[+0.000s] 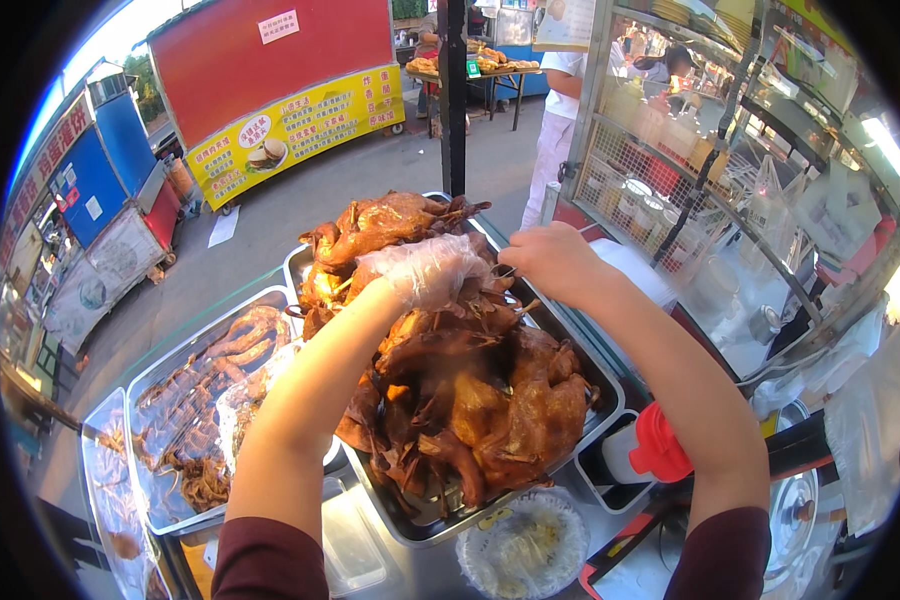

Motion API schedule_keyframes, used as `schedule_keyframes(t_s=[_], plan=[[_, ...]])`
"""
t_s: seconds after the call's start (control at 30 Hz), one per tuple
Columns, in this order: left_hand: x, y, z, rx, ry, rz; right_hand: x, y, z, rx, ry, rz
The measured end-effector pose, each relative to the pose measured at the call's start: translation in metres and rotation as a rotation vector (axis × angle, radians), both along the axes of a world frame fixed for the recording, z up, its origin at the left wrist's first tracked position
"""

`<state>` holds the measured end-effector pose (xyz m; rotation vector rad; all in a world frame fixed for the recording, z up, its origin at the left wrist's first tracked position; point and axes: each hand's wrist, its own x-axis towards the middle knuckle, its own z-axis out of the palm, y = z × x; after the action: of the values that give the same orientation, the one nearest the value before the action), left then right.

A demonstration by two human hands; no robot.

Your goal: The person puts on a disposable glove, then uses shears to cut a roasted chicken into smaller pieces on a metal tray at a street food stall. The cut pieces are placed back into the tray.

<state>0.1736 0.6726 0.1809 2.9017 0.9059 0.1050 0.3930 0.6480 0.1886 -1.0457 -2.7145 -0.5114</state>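
Observation:
A deep metal tray [616, 390] before me is heaped with whole roasted birds [529, 420], browned and glossy. My left hand [439, 271], in a clear plastic glove, grips one bird near the middle of the heap; its fingers are partly hidden. My right hand [547, 259] is bare, its fingers closed at the same bird's right side. A thin skewer-like piece shows at those fingertips, but what it is exactly cannot be made out. Another roasted bird [390, 217] lies at the tray's far end, beyond my gloved hand.
Left of the heap sits a tray of smaller cooked meats [195, 420] under clear film. A plastic-covered bowl [523, 544] and a red-lidded container [660, 444] are close at the near right. A black post [454, 97] rises behind the birds; a glazed metal cabinet [645, 135] stands right.

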Motion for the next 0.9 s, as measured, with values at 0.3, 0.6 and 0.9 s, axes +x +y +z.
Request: schedule_keyframes(t_s=[0.3,0.6,0.9], plan=[[-0.008,0.004,-0.014,-0.194,-0.261,0.059,-0.02,0.008,-0.01,-0.069,-0.075,-0.12],[-0.008,-0.008,-0.002,-0.24,-0.265,0.134,-0.018,0.018,-0.013,-0.164,-0.043,-0.103],[-0.008,0.003,-0.026,-0.083,-0.364,0.009,-0.025,0.004,0.004,-0.185,-0.161,-0.052]])
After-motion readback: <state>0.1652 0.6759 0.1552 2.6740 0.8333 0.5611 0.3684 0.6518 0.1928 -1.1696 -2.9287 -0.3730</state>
